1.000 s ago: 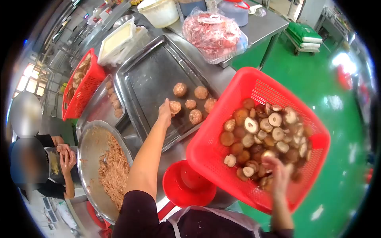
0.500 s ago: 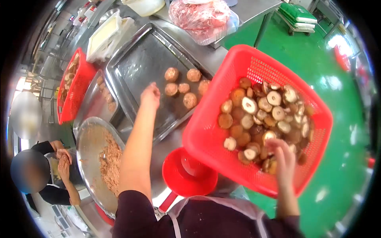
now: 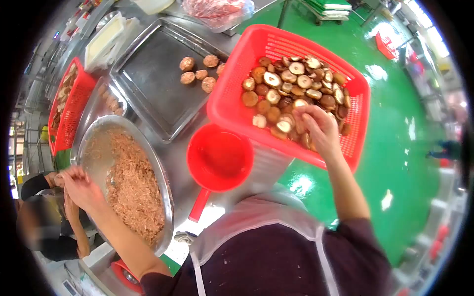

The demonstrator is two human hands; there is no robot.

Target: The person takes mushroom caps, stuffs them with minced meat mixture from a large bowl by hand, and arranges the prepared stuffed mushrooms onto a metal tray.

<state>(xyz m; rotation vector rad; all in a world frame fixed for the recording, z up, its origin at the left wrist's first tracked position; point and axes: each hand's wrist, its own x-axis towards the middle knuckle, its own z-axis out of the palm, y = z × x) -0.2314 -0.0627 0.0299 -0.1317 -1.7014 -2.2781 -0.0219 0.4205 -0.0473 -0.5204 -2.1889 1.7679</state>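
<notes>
My left hand (image 3: 83,188) hangs over the left rim of the large steel bowl (image 3: 168,197), its fingers blurred. Reddish-brown minced filling (image 3: 136,185) lies in that bowl. Over the red perforated basket (image 3: 224,101), my right hand (image 3: 320,129) has its thumb and fingers drawn together at the mushrooms (image 3: 296,81); what they pinch is hidden. Several round meatballs (image 3: 187,78) rest toward the right side of the steel tray (image 3: 148,74). Between bowl and basket stands a red scoop (image 3: 219,158) with its handle toward me.
Another person's hands (image 3: 71,204) are close beyond my left hand. A second red basket (image 3: 74,108) and a smaller tray with meatballs (image 3: 109,101) stand at the left. Bagged meat (image 3: 217,12) lies at the back, near a white container (image 3: 106,39).
My left hand has moved from the meatballs on the tray to the bowl's left side, leaving those meatballs there. My right hand stays at the mushrooms, its fingers now closer together. The view has shifted.
</notes>
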